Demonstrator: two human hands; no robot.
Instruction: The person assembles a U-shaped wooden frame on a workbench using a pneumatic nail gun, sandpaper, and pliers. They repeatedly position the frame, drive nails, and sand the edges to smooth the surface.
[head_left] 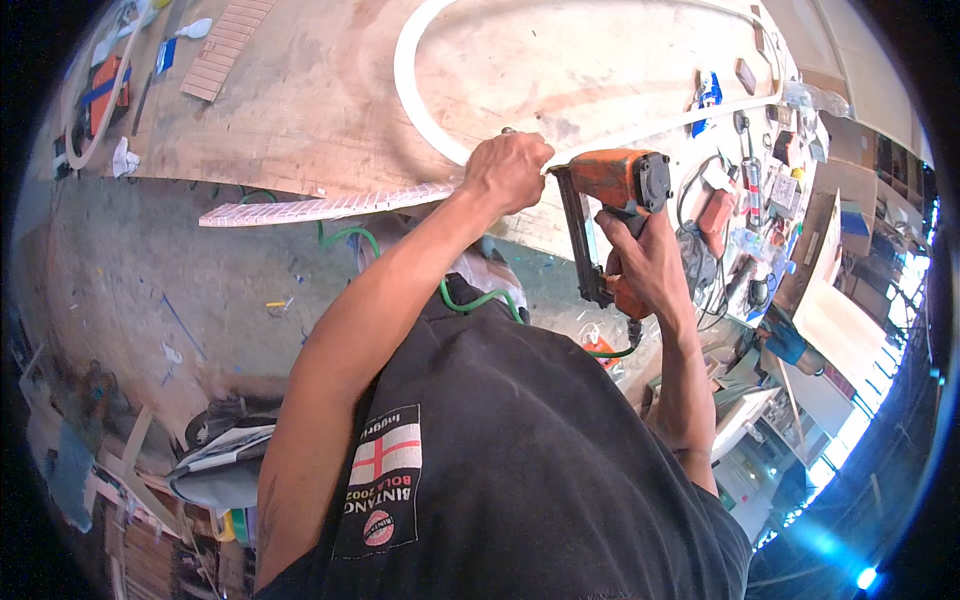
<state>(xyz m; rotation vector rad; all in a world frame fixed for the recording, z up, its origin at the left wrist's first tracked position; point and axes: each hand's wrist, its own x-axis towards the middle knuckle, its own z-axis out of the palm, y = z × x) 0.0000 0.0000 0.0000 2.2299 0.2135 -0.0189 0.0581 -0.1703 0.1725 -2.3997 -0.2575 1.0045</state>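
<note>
At two o'clock a nozzled tube lies past the pneumatic nailer, clasped in the right hand. Left hand, hold unclear, overlaps the white strip at twelve, over plywood tabletop; concrete floor, nine.

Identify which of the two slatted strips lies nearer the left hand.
The long strip at the near edge of the bench, reaching toward the left hand; the other strip lies upper left.
</note>
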